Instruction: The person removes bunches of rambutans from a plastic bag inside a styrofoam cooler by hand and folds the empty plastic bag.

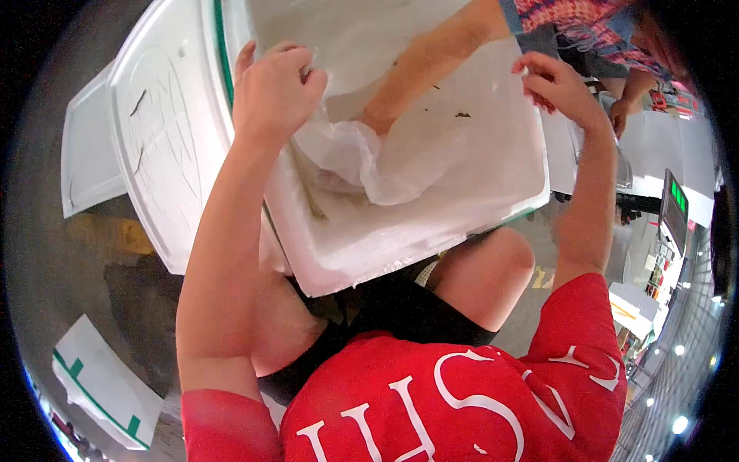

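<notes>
My left hand (277,92) is above the left rim of a white box (416,262), its fingers loosely bent and partly apart, with nothing visible in them. Past the box's right side, my right hand (558,88) is raised with bent, spread fingers and holds nothing. Inside the box lies a crumpled translucent plastic sheet (408,173). Another person's arm (431,61) reaches in from the upper right, its hand mostly hidden in the sheet. Small dark bits are on the box's inner surface.
A white lid-like panel (165,138) leans at the box's left. On the floor at lower left is a white piece with green tape (108,381). My knees are below the box. A co-worker's other hand (620,115) and a device with a green display (675,204) are at right.
</notes>
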A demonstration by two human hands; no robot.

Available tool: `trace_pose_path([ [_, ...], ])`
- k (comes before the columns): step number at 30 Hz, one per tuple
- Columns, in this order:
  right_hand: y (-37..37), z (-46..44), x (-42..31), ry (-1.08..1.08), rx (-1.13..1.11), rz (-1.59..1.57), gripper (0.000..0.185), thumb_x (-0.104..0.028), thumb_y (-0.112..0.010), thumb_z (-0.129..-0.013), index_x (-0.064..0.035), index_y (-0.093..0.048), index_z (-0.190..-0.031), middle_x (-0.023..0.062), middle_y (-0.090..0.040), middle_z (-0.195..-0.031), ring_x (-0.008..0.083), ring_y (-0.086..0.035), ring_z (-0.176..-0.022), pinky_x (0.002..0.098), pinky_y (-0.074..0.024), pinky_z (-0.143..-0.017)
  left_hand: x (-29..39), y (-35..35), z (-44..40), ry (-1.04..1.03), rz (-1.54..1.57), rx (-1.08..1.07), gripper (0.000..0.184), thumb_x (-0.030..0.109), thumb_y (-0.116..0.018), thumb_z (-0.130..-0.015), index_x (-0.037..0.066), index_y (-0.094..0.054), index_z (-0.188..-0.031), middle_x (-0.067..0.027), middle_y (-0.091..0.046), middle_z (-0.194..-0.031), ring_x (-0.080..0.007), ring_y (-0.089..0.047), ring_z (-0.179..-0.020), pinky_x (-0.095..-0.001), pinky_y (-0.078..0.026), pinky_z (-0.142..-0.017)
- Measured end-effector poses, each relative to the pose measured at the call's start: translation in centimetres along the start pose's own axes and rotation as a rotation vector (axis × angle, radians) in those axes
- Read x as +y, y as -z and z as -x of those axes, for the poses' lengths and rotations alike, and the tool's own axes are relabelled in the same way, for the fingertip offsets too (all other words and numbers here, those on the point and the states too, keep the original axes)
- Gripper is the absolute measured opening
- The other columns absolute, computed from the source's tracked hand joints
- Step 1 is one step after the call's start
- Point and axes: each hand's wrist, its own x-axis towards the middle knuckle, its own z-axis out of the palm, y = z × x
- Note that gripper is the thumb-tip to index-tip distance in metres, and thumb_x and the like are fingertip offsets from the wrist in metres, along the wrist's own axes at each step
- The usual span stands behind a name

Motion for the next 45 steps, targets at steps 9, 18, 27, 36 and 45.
trace_pose_path([
  [9, -14.9, 1.7, -1.1, 0.159, -0.894, 0.464, 0.046, -0.025, -0.061, -0.084, -0.0099, -0.057, -0.128, 0.0111, -0.064, -0.119, 0.0291, -0.063, -0.101, 0.0406, -0.0492, -0.086, 0.0, -0.2, 0.1, 0.021, -0.050, -0.063, 0.009, 0.016, -0.054, -0.077, 0.007, -0.056, -0.079, -0.0114, -0.054, -0.059, -0.0308, -0.056, -0.063, -0.0444, -0.029, -0.110],
  [18, -5.3, 1.6, 1.6, -0.237, -0.200, 0.309, 0.044, -0.034, -0.059, -0.087, 0.0025, -0.061, -0.111, 0.0139, -0.065, -0.067, 0.0215, -0.063, -0.056, 0.0368, -0.0526, -0.058, 1.0, 0.1, -0.2, 0.047, 0.057, 0.045, 0.006, 0.010, -0.053, -0.074, 0.007, -0.054, -0.079, -0.0085, -0.051, -0.055, -0.0278, -0.054, -0.057, -0.0434, -0.029, -0.111],
  [27, -8.9, -4.1, 4.7, -0.292, -0.081, 0.543, 0.047, -0.034, -0.060, -0.084, 0.0069, -0.059, -0.107, 0.0117, -0.062, -0.054, 0.0281, -0.065, -0.054, 0.0400, -0.0538, -0.057, 1.6, 0.8, -0.3, 0.074, -0.035, -0.088, 0.011, 0.016, -0.054, -0.076, 0.006, -0.057, -0.081, -0.0091, -0.054, -0.058, -0.0271, -0.055, -0.058, -0.0433, -0.029, -0.110],
  [36, -12.1, -5.3, 6.4, -0.198, -0.259, 0.801, 0.030, -0.016, -0.049, -0.076, 0.0002, -0.071, -0.090, 0.0206, -0.069, -0.091, 0.0348, -0.067, -0.087, 0.0454, -0.0529, -0.077, 1.5, 0.6, -0.4, 0.076, -0.019, -0.037, 0.015, 0.018, -0.058, -0.078, 0.007, -0.057, -0.089, -0.0092, -0.059, -0.062, -0.0276, -0.059, -0.063, -0.0444, -0.027, -0.111],
  [45, -12.1, -3.6, 5.9, -0.220, -0.281, 0.784, 0.028, -0.016, -0.051, -0.076, -0.0064, -0.072, -0.091, 0.0194, -0.068, -0.094, 0.0334, -0.065, -0.093, 0.0458, -0.0511, -0.083, 1.8, 0.7, -0.3, 0.097, -0.042, -0.080, 0.018, 0.019, -0.059, -0.079, 0.007, -0.058, -0.093, -0.0100, -0.061, -0.067, -0.0276, -0.062, -0.068, -0.0442, -0.026, -0.111],
])
